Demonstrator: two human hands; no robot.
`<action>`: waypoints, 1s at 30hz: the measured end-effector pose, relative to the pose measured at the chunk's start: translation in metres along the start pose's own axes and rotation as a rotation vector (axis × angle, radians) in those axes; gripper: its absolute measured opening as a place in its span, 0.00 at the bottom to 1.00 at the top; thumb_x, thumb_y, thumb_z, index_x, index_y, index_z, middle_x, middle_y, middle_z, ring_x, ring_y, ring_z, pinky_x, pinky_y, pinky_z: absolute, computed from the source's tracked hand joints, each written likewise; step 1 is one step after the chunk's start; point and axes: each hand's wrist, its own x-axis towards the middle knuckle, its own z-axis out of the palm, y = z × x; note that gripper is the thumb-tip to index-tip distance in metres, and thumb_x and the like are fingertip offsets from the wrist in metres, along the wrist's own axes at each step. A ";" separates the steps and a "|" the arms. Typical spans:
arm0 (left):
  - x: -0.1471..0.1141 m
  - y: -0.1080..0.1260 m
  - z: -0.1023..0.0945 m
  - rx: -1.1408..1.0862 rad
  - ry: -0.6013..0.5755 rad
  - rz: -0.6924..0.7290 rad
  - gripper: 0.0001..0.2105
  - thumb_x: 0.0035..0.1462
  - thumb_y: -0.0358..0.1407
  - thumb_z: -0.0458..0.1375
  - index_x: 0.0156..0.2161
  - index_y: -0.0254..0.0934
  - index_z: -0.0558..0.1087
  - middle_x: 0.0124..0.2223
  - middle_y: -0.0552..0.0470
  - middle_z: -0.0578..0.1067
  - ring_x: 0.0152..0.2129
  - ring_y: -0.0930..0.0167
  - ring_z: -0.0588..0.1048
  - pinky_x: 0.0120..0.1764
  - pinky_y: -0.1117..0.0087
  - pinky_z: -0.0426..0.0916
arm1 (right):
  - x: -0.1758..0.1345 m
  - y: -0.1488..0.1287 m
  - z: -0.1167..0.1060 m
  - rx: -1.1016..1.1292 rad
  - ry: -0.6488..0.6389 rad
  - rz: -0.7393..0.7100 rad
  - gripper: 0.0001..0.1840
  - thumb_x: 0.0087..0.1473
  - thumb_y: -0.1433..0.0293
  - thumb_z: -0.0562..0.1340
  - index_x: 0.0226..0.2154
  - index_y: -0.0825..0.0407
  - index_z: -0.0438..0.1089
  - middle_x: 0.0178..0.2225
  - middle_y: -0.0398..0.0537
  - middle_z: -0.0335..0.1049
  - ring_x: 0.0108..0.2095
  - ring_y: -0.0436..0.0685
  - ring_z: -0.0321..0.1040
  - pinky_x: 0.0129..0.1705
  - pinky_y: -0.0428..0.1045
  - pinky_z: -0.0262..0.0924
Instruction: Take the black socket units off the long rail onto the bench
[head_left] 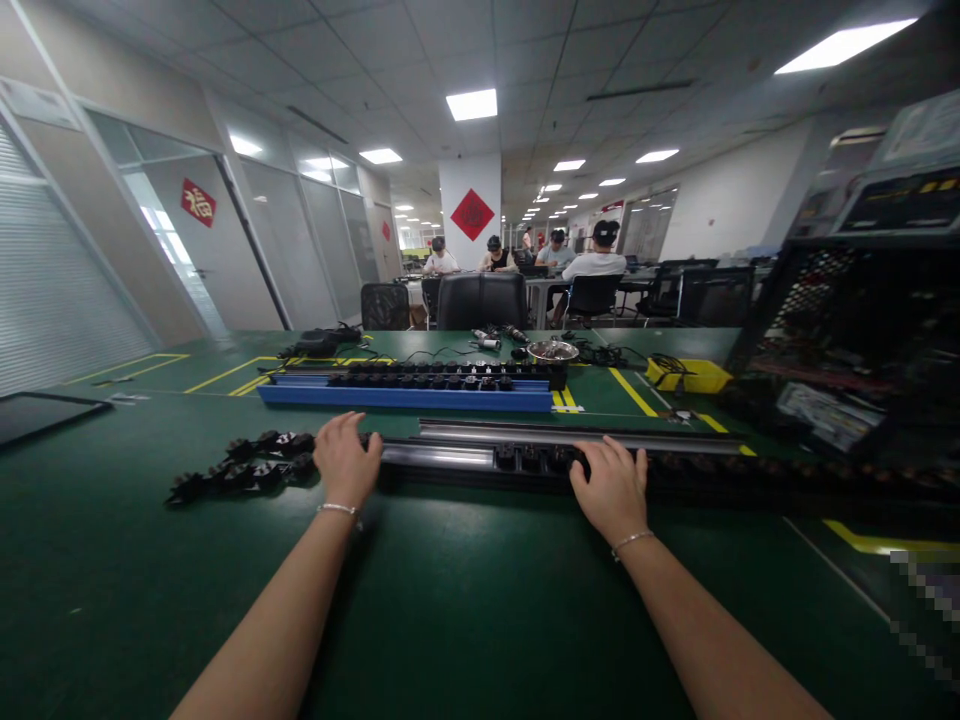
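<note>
A long black rail (439, 478) with a shiny silver inner channel lies across the green table. My left hand (346, 460) is closed around the rail's left end, where a string of black socket-like modules (251, 475) trails out onto the table; its fingertips are partly hidden. Further right, my right hand (613, 485) curls over the same rail, thumb on the near side and fingers over the top. Just left of that hand, several black modules (531, 457) sit inside the channel. Behind it lies a second silver strip (487, 432).
A blue rail (405, 397) with black modules lies farther back. Beyond are a metal dish (553, 351), cables and a yellow tray (688, 375). A dark open-sided equipment case (825, 330) stands at right, a flat black panel (49, 415) at left. People sit in the background.
</note>
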 end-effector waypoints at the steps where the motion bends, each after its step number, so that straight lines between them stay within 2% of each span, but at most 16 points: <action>1: -0.005 0.016 0.001 -0.040 -0.044 0.097 0.18 0.55 0.37 0.52 0.51 0.38 0.66 0.54 0.45 0.67 0.55 0.61 0.59 0.56 0.59 0.53 | 0.000 0.000 0.000 0.004 0.001 0.001 0.17 0.52 0.67 0.52 0.42 0.51 0.69 0.44 0.50 0.72 0.54 0.62 0.55 0.59 0.68 0.33; 4: -0.026 0.066 0.008 -0.145 -0.193 0.394 0.17 0.56 0.40 0.52 0.51 0.39 0.66 0.54 0.46 0.68 0.55 0.62 0.59 0.57 0.61 0.52 | 0.000 -0.001 -0.001 0.012 -0.004 0.011 0.18 0.52 0.67 0.51 0.42 0.51 0.69 0.44 0.50 0.71 0.54 0.62 0.55 0.59 0.67 0.32; 6: -0.039 0.095 0.014 -0.194 -0.305 0.513 0.18 0.57 0.42 0.52 0.52 0.40 0.65 0.54 0.46 0.68 0.53 0.63 0.62 0.55 0.62 0.55 | 0.000 -0.002 -0.002 0.009 -0.012 0.018 0.18 0.52 0.67 0.51 0.42 0.51 0.69 0.45 0.49 0.71 0.54 0.62 0.55 0.60 0.67 0.32; 8: -0.048 0.117 0.021 -0.218 -0.363 0.506 0.19 0.57 0.45 0.52 0.52 0.39 0.66 0.51 0.45 0.70 0.50 0.62 0.65 0.52 0.61 0.58 | 0.000 -0.002 -0.002 0.005 -0.016 0.019 0.18 0.52 0.67 0.51 0.42 0.51 0.69 0.45 0.49 0.71 0.55 0.62 0.55 0.60 0.66 0.32; 11: -0.055 0.136 0.030 -0.209 -0.423 0.458 0.19 0.56 0.46 0.53 0.49 0.39 0.68 0.48 0.44 0.71 0.47 0.61 0.67 0.48 0.60 0.61 | 0.000 -0.003 -0.002 0.004 -0.018 0.022 0.18 0.52 0.68 0.51 0.42 0.52 0.69 0.45 0.49 0.71 0.55 0.62 0.55 0.60 0.66 0.32; 17: -0.062 0.145 0.035 -0.207 -0.485 0.369 0.16 0.57 0.44 0.52 0.48 0.39 0.68 0.47 0.42 0.71 0.44 0.63 0.71 0.44 0.63 0.63 | 0.001 -0.004 -0.002 0.004 -0.019 0.032 0.18 0.52 0.68 0.51 0.43 0.52 0.69 0.45 0.49 0.71 0.55 0.63 0.55 0.60 0.66 0.33; 30: -0.068 0.136 0.038 -0.143 -0.351 0.350 0.16 0.59 0.41 0.50 0.50 0.39 0.66 0.46 0.48 0.73 0.43 0.66 0.72 0.43 0.67 0.64 | 0.000 -0.003 0.000 -0.001 0.014 0.013 0.17 0.51 0.69 0.53 0.42 0.52 0.70 0.44 0.49 0.72 0.53 0.62 0.56 0.59 0.66 0.35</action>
